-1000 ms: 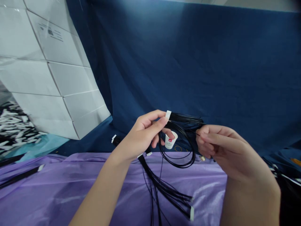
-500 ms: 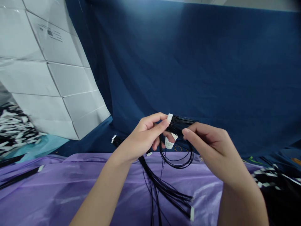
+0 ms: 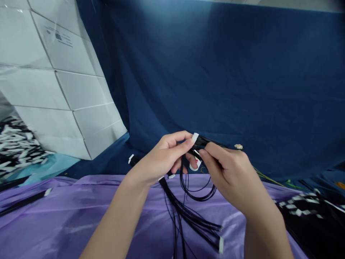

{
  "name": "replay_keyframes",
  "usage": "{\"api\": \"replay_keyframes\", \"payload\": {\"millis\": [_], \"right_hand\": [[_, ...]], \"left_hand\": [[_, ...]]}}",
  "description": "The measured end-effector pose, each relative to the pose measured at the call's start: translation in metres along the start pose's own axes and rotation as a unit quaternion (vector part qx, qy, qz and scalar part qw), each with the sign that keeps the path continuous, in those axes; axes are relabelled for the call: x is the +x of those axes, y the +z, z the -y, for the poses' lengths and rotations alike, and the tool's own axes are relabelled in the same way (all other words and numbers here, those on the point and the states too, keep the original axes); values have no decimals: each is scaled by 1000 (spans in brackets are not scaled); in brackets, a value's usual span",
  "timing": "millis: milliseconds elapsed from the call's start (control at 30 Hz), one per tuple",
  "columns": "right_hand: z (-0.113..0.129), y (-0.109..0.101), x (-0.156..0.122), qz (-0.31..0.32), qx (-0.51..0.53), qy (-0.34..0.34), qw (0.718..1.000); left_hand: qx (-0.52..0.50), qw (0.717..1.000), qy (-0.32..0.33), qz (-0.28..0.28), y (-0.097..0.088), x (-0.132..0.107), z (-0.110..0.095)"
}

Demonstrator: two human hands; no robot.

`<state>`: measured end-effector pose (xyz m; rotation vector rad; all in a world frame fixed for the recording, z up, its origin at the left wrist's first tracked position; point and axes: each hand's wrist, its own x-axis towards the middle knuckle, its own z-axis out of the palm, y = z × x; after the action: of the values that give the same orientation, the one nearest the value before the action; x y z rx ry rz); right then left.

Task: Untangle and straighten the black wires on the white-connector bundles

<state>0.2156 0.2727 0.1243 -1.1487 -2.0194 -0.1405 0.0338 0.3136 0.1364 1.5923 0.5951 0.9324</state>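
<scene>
My left hand (image 3: 164, 156) pinches the white connector (image 3: 194, 137) at the end of a bundle of thin black wires (image 3: 198, 189). My right hand (image 3: 229, 172) is closed on the same wires just to the right of the connector, thumb and forefinger pressed on them. The wires hang in a loop below both hands. Behind the hands a small white paper cup (image 3: 194, 164) is mostly hidden. A second black wire harness (image 3: 188, 216) with white connectors lies on the purple cloth (image 3: 67, 216) below.
White cardboard boxes (image 3: 54, 82) are stacked at the left, with a heap of black-and-white harnesses (image 3: 16, 147) beside them. More such harnesses (image 3: 302, 208) lie at the right. A dark blue cloth (image 3: 229, 79) hangs behind.
My right hand has slid left along the wires until it is next to the connector. The hanging loop has dropped a little lower.
</scene>
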Motion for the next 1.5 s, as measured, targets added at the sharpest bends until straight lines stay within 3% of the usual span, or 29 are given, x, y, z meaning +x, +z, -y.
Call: {"api": "replay_keyframes", "payload": {"millis": [267, 433, 600, 700, 833, 933, 1100, 1200, 1333, 1500], "right_hand": [[2, 3, 1, 5, 9, 11, 1000], [1, -7, 0, 20, 65, 45, 997], [-5, -20, -5, -65, 94, 104, 988], [-10, -19, -6, -105, 119, 142, 977], [-15, -16, -6, -56, 196, 231, 951], [-20, -16, -7, -21, 213, 256, 943], [-23, -15, -8, 185, 221, 183, 940], [-20, -11, -9, 268, 212, 149, 928], [-15, -10, -10, 299, 237, 136, 914], [-14, -12, -11, 308, 219, 128, 917]], "left_hand": [[-8, 1000, -8, 9, 0, 0, 0], [-26, 999, -15, -25, 0, -1, -2], [-65, 992, -4, -106, -7, -1, -6], [-108, 987, -5, -120, -9, -2, -7], [-170, 975, -6, -146, -10, -1, -8], [-221, 960, -14, -174, -11, 0, -10], [-264, 939, -31, -218, -10, 2, -15], [-278, 934, -38, -223, -10, 2, -17], [-284, 932, -38, -220, -11, 1, -18], [-291, 931, -39, -215, -12, 0, -17]]}}
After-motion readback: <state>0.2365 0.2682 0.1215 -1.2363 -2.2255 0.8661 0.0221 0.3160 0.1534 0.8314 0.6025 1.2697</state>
